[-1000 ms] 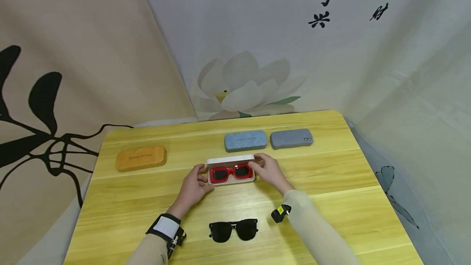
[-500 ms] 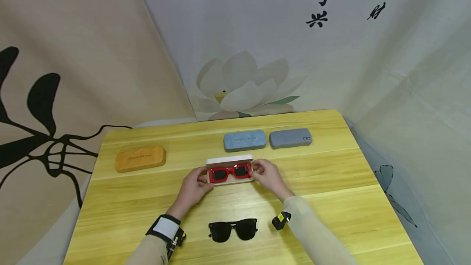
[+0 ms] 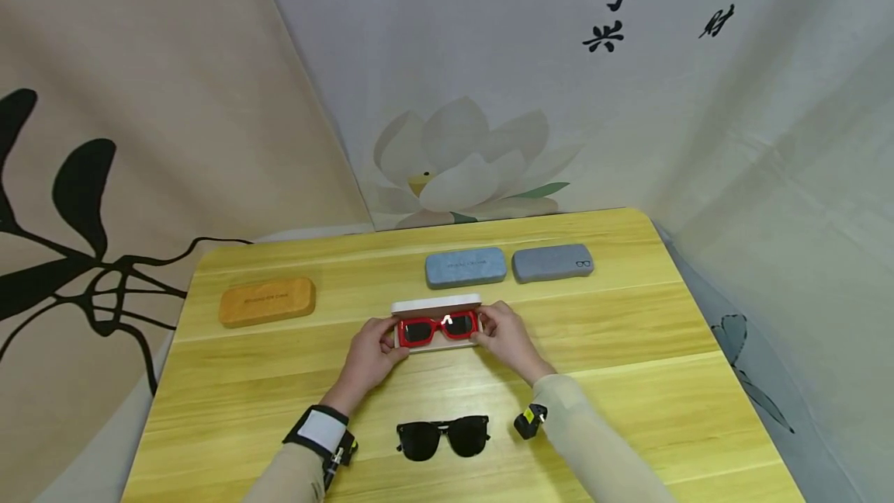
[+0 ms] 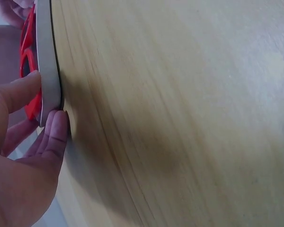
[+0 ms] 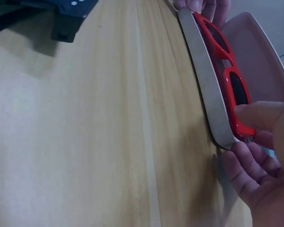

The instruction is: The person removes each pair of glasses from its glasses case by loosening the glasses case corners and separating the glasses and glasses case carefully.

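Observation:
Red-framed sunglasses [image 3: 438, 327] with dark lenses lie in an opened white glasses case [image 3: 436, 304], its lid tilted up at the back. My left hand [image 3: 369, 356] grips the case's left end. In the left wrist view its thumb [image 4: 26, 90] lies against the red frame and the case's front rim, with fingertips around the end. At the other end, my right hand [image 3: 509, 338] holds the case with curled fingers. Its thumb [image 5: 260, 113] rests on the red frame in the right wrist view. Nearer the body lie black sunglasses [image 3: 443, 438], lenses facing forward.
Behind the white case stand a light blue glasses case [image 3: 466, 268] and a grey-blue glasses case [image 3: 553, 263], both closed. A closed orange glasses case [image 3: 268, 302] lies at the left of the wooden table [image 3: 663, 394]. Printed curtains [image 3: 461, 60] hang behind the table.
My right hand has come down from the lid's right corner to the case's right end, its thumb at the red frame. The left hand has hardly moved.

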Available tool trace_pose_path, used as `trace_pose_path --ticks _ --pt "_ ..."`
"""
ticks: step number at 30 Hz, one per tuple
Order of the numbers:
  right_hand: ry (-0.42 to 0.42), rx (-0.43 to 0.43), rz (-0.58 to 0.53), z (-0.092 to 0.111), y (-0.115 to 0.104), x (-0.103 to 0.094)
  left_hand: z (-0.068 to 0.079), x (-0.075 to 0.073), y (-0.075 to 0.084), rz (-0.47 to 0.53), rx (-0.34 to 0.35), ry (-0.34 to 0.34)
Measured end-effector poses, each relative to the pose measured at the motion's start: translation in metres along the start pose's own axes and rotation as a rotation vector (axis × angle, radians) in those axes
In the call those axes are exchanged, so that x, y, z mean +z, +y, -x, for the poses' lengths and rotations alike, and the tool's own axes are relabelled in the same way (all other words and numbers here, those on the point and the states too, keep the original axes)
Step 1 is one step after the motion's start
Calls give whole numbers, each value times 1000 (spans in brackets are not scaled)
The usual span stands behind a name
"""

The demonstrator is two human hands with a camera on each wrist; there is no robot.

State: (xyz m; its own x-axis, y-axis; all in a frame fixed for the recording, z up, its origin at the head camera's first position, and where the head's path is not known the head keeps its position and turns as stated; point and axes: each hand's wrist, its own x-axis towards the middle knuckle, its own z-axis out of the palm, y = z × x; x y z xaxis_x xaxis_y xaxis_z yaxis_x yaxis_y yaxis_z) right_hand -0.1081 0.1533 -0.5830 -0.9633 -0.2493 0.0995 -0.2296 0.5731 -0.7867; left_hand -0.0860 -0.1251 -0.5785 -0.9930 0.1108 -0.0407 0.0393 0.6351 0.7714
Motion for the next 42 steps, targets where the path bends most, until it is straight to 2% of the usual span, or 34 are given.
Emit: trace_pose_path --ticks 8,17,24,30,36,42 --pt "1 24 44 -1 -2 3 -1 3 1 -25 -19 24" --pt "-11 25 83 -1 -4 4 0 4 0 -47 21 75" --pt "-24 -4 126 -2 -2 3 0 2 2 -27 -17 68" --pt "-29 -8 148 -2 -3 2 0 1 2 -28 2 60" --pt "-29 -15 146 -1 -3 2 -1 2 2 -71 7 45" --pt "-47 -18 152 0 0 3 1 6 -3 -123 70 75"
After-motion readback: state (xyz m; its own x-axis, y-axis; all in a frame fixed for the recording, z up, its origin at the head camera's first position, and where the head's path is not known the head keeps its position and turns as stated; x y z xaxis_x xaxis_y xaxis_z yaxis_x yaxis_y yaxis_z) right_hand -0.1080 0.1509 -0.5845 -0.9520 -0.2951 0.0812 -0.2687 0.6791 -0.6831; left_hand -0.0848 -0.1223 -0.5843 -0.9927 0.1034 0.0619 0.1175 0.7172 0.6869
